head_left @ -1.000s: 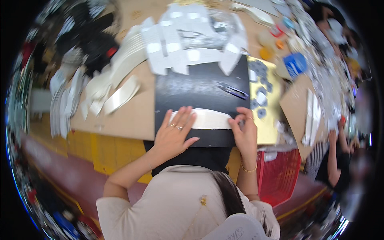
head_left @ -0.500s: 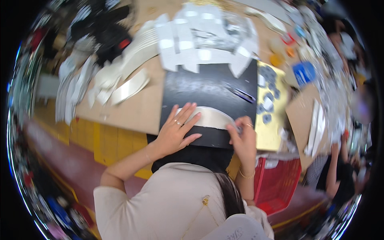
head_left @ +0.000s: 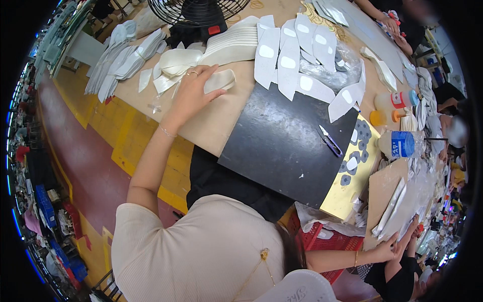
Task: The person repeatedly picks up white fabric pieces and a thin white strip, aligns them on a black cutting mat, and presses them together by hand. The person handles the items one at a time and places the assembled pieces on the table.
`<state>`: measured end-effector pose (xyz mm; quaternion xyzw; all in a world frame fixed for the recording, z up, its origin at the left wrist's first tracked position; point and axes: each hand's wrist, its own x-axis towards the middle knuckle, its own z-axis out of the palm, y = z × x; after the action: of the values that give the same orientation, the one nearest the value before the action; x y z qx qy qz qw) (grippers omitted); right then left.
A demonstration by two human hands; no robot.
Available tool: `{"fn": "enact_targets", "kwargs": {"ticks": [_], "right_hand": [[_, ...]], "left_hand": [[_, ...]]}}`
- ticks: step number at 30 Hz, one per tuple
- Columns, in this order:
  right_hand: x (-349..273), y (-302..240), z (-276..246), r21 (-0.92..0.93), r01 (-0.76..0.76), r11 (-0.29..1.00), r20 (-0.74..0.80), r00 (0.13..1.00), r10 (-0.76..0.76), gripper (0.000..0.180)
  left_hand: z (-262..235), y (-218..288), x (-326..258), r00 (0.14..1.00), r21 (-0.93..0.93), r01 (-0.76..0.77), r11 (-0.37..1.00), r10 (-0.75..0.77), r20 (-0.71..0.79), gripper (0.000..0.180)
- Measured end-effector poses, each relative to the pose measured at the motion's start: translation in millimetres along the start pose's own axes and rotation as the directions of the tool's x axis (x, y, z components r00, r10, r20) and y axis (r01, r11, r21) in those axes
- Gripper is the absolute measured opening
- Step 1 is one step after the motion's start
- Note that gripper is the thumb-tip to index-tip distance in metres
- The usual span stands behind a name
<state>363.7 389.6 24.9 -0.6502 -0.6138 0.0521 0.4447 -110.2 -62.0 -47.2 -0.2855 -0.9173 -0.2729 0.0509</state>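
My left hand (head_left: 193, 93) is over the cream curved pieces at the left of the table. Its thumb and fingers are spread around a cream strip (head_left: 221, 80), touching or just above it; I cannot tell which. Far out to the right, beyond the red crate, my right hand (head_left: 385, 251) is close to another person's hand (head_left: 404, 239). The fingers of my right hand are bent together, and whatever they may hold is too small to make out. On the black board (head_left: 271, 136) lies a pair of thread snips (head_left: 330, 142).
White cut pieces (head_left: 288, 60) lie behind the board. A yellow sheet (head_left: 342, 189) with dark round patches sits at its right, near a blue-labelled jar (head_left: 397, 145). A fan (head_left: 198, 10) stands at the back. The red crate (head_left: 322, 241) is below the table edge.
My left hand has moved from the board to the cream pieces at the left. My right hand has swung far right. The cream piece is gone from the board. The view has turned.
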Motion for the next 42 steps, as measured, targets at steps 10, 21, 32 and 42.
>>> {"fn": "enact_targets", "kwargs": {"ticks": [10,21,32,42], "right_hand": [[-107.1,-116.5,29.5,0.217,0.096,0.971,0.412,0.893,-0.180,0.027],[-228.4,-220.2,51.1,0.783,-0.037,0.620,0.611,0.227,-0.758,0.017],[-259.3,-275.1,61.9,0.732,-0.310,0.606,0.672,0.188,-0.716,0.051],[-249.1,-261.3,58.3,0.819,0.426,0.385,0.234,0.365,-0.901,0.031]], "left_hand": [[1.8,-17.8,9.9,0.978,0.101,0.079,0.992,-0.097,0.187,0.061],[-24.1,41.1,-2.9,0.812,-0.816,0.573,0.073,0.082,0.578,0.076],[-8.6,109.0,-7.6,0.743,-0.770,0.638,-0.035,0.290,0.603,0.064],[-8.4,126.9,-9.9,0.779,-0.784,0.618,-0.061,0.176,0.601,0.059]]}}
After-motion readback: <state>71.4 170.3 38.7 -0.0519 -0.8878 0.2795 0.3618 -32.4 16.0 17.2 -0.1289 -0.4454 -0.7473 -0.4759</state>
